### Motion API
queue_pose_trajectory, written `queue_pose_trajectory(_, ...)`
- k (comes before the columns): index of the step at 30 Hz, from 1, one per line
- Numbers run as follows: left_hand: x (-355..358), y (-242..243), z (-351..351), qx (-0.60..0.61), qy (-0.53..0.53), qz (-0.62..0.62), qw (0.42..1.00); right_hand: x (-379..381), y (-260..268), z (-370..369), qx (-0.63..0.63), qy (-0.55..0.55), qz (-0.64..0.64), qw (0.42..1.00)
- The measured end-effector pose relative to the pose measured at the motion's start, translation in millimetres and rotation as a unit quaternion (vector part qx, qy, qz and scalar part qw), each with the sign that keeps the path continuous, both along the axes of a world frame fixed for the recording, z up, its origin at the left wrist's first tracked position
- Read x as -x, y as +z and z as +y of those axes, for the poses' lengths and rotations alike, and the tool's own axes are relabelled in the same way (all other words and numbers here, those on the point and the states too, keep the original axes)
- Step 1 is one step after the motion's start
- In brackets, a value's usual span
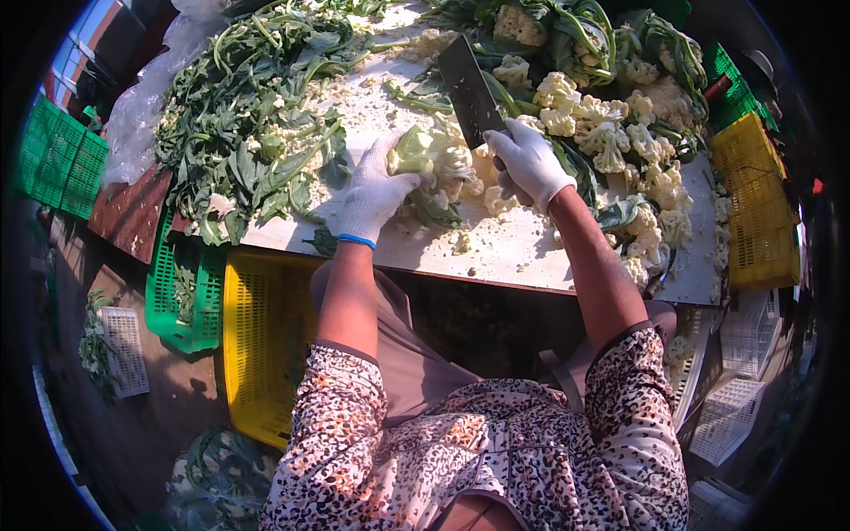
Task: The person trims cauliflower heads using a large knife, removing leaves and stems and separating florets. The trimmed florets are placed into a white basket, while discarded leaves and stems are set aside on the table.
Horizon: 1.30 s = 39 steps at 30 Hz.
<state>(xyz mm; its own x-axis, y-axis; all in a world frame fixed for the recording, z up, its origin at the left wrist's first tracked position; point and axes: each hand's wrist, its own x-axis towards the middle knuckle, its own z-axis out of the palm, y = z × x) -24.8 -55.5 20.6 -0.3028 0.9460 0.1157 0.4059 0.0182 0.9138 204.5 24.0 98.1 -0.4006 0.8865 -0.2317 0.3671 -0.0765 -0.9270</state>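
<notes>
My left hand (pixel 378 182), in a white knit glove with a blue cuff edge, grips a piece of cauliflower (pixel 438 156) by its pale green stem side. In my gloved right hand (pixel 524 159) is a cleaver (pixel 470 89), its broad dark blade tilted up and away from me. The blade's lower end is close beside the cauliflower; whether they touch I cannot tell. Cut cauliflower florets (pixel 601 126) are heaped to the right of my right hand. Beneath both hands lies a white tabletop (pixel 425 255) scattered with crumbs and leaf scraps.
Trimmed cauliflower leaves (pixel 252 146) pile up at left, beside clear plastic sheeting (pixel 149 99). Whole leafy cauliflowers (pixel 564 40) sit at the far right. A yellow crate (pixel 255 345) and a green crate (pixel 186 292) stand below the front edge; another yellow crate (pixel 757 202) is at right.
</notes>
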Motion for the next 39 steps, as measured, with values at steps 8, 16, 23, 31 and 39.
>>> queue_pose_trajectory(8, -18.2, 14.2, 3.2, 0.024, 0.109, -0.108, 0.988, -10.5, -63.4, -69.5, -0.291, -0.077, -0.032, 0.953)
queue_pose_trajectory(16, -17.8, -2.3, 8.4, -0.003, 0.197, -0.178, 0.964, 8.1, -66.6, -86.0, -0.407, 0.025, -0.251, 0.878)
queue_pose_trajectory(23, -15.9, 4.8, 4.6, 0.010, 0.219, -0.231, 0.948, 4.4, -73.2, -68.2, -0.442, 0.055, -0.267, 0.854)
queue_pose_trajectory(31, -16.9, 14.7, -2.9, 0.049, 0.249, -0.145, 0.956, 6.0, -71.4, -63.5, -0.460, 0.081, -0.305, 0.830)
queue_pose_trajectory(39, -16.5, 9.1, 0.6, 0.069, 0.265, -0.113, 0.955, 32.9, -52.0, -25.7, -0.485, 0.149, -0.330, 0.796)
